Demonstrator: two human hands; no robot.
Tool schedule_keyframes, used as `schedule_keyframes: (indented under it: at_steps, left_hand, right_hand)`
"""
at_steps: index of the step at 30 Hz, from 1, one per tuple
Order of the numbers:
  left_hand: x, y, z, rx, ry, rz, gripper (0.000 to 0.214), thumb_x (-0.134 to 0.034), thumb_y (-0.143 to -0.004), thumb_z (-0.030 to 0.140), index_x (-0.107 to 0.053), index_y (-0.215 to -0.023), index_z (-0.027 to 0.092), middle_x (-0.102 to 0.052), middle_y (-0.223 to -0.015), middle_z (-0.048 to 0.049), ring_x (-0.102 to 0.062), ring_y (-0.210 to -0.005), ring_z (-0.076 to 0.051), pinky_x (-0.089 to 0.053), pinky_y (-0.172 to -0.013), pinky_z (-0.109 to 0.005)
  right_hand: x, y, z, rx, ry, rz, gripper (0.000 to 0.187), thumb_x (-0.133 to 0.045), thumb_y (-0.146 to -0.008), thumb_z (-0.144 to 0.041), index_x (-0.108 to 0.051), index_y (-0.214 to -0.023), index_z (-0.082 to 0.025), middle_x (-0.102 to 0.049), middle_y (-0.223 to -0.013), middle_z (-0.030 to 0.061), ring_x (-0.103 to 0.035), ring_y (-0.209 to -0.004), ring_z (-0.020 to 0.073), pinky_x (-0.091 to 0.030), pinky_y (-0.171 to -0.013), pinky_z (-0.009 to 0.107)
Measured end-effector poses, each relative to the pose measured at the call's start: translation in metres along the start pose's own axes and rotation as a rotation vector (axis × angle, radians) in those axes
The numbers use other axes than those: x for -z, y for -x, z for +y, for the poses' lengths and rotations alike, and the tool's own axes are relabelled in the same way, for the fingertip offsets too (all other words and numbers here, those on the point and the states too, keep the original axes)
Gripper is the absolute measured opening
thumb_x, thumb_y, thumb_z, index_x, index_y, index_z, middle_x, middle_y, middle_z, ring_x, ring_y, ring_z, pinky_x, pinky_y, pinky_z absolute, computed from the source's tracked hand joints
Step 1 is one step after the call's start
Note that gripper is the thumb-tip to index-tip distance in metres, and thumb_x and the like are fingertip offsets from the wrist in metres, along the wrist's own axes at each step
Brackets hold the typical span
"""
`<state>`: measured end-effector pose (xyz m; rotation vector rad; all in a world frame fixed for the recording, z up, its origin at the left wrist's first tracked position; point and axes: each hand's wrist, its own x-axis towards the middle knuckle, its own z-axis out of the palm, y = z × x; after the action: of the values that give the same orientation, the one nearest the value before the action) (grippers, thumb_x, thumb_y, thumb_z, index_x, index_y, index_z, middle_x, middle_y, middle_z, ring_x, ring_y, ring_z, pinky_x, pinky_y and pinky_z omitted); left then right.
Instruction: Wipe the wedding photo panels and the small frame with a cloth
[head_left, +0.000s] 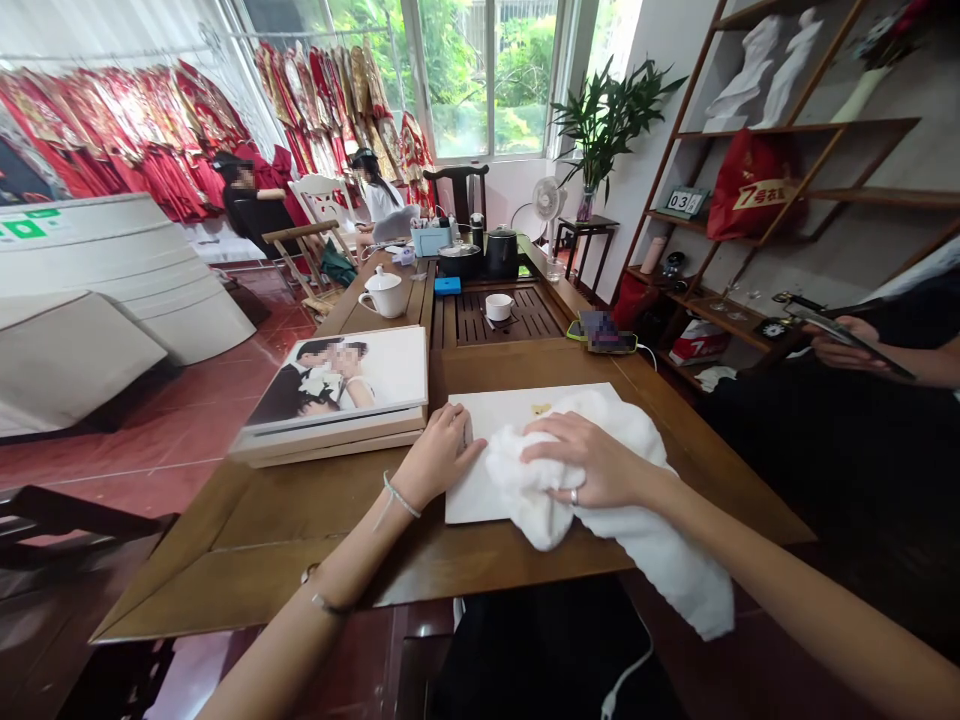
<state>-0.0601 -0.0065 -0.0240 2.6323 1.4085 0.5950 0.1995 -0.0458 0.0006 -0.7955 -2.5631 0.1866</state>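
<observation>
A flat white album (495, 415) lies on the wooden table (315, 520) in front of me. My left hand (439, 455) rests on its left edge with the fingers curled against it, holding it steady. My right hand (589, 460) lies palm down on a white towel (637, 540), pressing it onto the album's cover with fingers close together. The towel hangs over the table's near edge. A small gold mark (540, 408) shows on the cover beyond the towel.
A stack of photo albums (337, 395) sits to the left. Farther back are a tea tray (499, 315), white teapot (384, 293), cup (498, 306), kettle (501, 253) and phone (606, 335). Another person's hands (847, 345) hold a phone at right. Shelves stand right, red garments hang behind.
</observation>
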Motion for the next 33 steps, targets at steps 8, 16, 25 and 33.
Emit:
schedule_keyframes:
  at_steps: [8, 16, 25, 33]
  left_hand:
    - [-0.005, 0.001, -0.003, -0.017, -0.009, 0.015, 0.033, -0.054, -0.091, 0.037, -0.056, -0.115, 0.015, -0.058, -0.127, -0.0179, -0.051, -0.127, -0.035, -0.043, -0.107, -0.052]
    - [-0.005, -0.002, -0.005, -0.001, 0.150, 0.035, 0.037, -0.033, -0.098, 0.026, -0.049, -0.128, 0.011, -0.059, -0.124, -0.0197, -0.053, -0.124, -0.031, -0.042, -0.107, -0.052]
    - [-0.015, 0.003, -0.009, 0.042, 0.270, 0.173, 0.054, -0.028, -0.098, 0.020, -0.024, -0.150, 0.009, -0.045, -0.138, -0.0220, -0.044, -0.134, -0.028, -0.032, -0.114, -0.052]
    - [0.000, 0.002, 0.010, 0.136, 0.353, 0.102, 0.052, -0.020, -0.101, 0.034, -0.050, -0.133, 0.007, -0.059, -0.131, -0.0200, -0.053, -0.127, -0.026, -0.040, -0.110, -0.047]
  right_hand:
    - [-0.004, -0.002, 0.007, -0.167, 0.124, 0.079, 0.033, -0.067, -0.076, -0.024, -0.063, -0.109, -0.023, -0.063, -0.120, 0.0103, -0.058, -0.109, 0.0282, -0.043, -0.086, 0.040]
    - [-0.020, -0.080, 0.044, -0.508, 0.212, -0.006, 0.042, -0.064, -0.082, -0.030, -0.061, -0.123, -0.026, -0.063, -0.116, 0.0070, -0.058, -0.101, 0.0274, -0.041, -0.084, 0.038]
    - [-0.040, -0.103, 0.019, -0.264, 0.181, -0.056, 0.042, -0.064, -0.080, -0.027, -0.062, -0.121, -0.021, -0.060, -0.120, 0.0110, -0.056, -0.102, 0.0280, -0.041, -0.087, 0.041]
    - [-0.024, -0.043, -0.020, 0.008, 0.012, -0.078, 0.038, -0.070, -0.075, -0.028, -0.064, -0.112, -0.020, -0.062, -0.121, 0.0117, -0.056, -0.104, 0.0284, -0.041, -0.090, 0.045]
